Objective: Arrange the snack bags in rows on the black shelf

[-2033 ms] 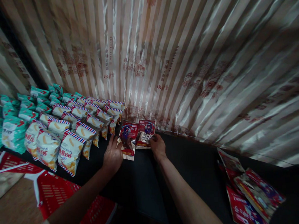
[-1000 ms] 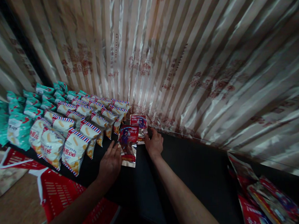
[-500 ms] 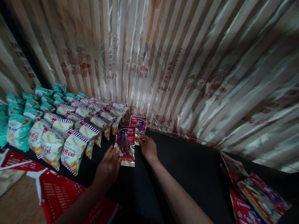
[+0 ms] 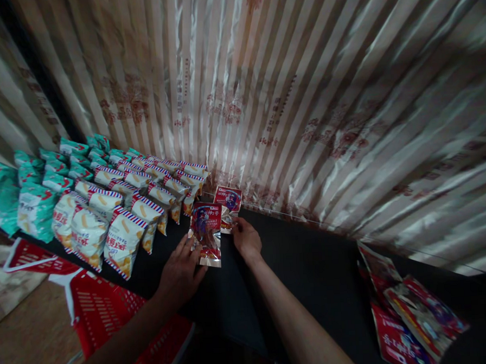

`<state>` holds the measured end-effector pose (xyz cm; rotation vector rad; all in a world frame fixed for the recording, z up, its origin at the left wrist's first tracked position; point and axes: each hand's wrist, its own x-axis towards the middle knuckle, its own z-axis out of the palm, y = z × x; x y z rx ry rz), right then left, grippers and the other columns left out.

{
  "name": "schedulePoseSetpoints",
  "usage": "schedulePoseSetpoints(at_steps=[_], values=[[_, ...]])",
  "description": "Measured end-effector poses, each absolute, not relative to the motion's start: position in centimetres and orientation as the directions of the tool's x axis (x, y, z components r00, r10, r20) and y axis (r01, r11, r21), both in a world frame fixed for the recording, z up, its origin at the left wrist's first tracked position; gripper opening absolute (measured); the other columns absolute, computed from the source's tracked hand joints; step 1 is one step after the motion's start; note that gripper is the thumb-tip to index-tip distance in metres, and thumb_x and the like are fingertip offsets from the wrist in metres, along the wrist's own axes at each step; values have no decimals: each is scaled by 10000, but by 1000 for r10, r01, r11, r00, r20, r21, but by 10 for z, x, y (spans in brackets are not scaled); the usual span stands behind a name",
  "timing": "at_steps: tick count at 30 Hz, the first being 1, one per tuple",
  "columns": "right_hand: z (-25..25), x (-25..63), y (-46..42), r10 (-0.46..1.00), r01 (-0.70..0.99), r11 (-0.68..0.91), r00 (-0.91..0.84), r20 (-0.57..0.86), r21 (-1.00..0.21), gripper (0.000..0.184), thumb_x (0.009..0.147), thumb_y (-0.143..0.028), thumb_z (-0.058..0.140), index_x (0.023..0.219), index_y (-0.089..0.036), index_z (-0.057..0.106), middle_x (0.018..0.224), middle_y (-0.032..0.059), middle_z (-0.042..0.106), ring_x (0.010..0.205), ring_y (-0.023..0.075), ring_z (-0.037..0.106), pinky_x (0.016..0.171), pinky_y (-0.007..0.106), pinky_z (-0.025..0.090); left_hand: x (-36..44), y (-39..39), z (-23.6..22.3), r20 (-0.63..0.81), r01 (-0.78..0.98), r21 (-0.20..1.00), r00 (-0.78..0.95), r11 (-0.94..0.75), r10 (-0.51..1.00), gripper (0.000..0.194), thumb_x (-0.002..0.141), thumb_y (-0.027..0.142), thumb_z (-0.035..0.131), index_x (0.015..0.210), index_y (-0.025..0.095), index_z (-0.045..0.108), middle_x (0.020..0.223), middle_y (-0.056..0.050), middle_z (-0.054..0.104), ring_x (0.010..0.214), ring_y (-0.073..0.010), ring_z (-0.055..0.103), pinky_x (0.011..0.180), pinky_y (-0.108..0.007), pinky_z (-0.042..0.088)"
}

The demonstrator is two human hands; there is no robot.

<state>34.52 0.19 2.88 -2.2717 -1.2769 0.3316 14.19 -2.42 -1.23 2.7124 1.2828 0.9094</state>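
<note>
Two red snack packets stand on a black shelf (image 4: 321,275). The front red packet (image 4: 207,234) leans upright, and my left hand (image 4: 181,272) touches its left edge with fingers stretched out. Behind it stands the rear red packet (image 4: 228,200), close to the striped curtain. My right hand (image 4: 246,239) rests beside the packets' right side, its fingers curled near the rear packet's lower edge. I cannot see whether those fingers pinch it.
Rows of white striped snack bags (image 4: 123,237) and teal bags (image 4: 32,206) fill the shelf's left part. A pile of red packets (image 4: 408,314) lies at the right. A red plastic basket (image 4: 112,330) sits below the shelf. A shiny striped curtain (image 4: 304,103) backs everything.
The rear packet went from beside the front one to behind it, near the curtain. My right hand drew back a little; my left hand stayed at the front packet's edge.
</note>
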Motion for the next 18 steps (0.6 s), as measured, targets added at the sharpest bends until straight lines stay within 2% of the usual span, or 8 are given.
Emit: schedulePoseSetpoints(at_steps=[4, 9, 18], values=[[22, 354, -3, 854, 750, -378, 509, 110, -542, 283, 842, -273, 488, 1066, -237, 658, 997, 66, 628, 868, 167, 593, 754, 256, 427, 145, -26, -13, 493, 693, 273, 495, -667, 716, 331, 866, 301, 470, 1127, 123, 570, 1285, -173, 531, 1277, -302, 414, 1000, -468, 432], [15, 357, -4, 867, 728, -357, 492, 83, -585, 240, 821, -257, 512, 991, -228, 679, 954, 40, 634, 828, 152, 598, 764, 254, 434, 144, -27, -10, 475, 680, 294, 506, -672, 720, 260, 873, 258, 451, 1045, 114, 585, 1278, -186, 530, 1261, -300, 435, 1001, -468, 433], [20, 352, -9, 854, 703, -353, 511, 94, -617, 239, 804, -220, 516, 964, -195, 692, 986, 63, 624, 848, 159, 594, 807, 266, 438, 142, -27, -6, 439, 657, 335, 525, -675, 729, 192, 868, 195, 450, 971, 114, 590, 1241, -172, 557, 1249, -291, 449, 1011, -446, 432]])
